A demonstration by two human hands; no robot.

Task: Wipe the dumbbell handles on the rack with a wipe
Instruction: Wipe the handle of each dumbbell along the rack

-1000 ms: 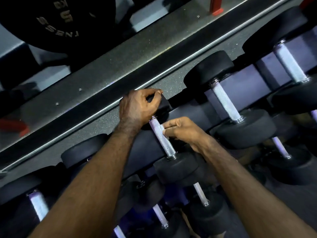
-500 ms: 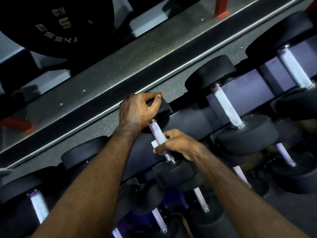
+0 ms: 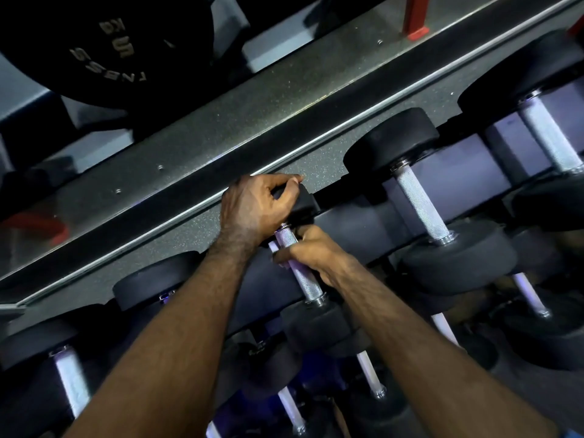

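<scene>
A small black dumbbell lies on the top tier of the rack (image 3: 354,226), its knurled silver handle (image 3: 303,279) running diagonally. My left hand (image 3: 252,210) grips the dumbbell's far head (image 3: 303,202) from above. My right hand (image 3: 311,251) is wrapped round the upper part of the handle, holding a white wipe (image 3: 273,248) against the metal; only a small corner of the wipe shows beside my fingers. The near head (image 3: 319,324) sits below my right wrist.
More dumbbells sit on the same tier: one at the right (image 3: 423,200), another at far right (image 3: 550,137), one at the left (image 3: 72,384). Lower tiers hold several smaller ones (image 3: 369,374). A large black weight plate (image 3: 104,49) stands behind, and a red post (image 3: 415,17) beyond.
My right hand has slid with the wipe back up the handle from its lower end toward the far head. My left hand has kept its grip on the far head.
</scene>
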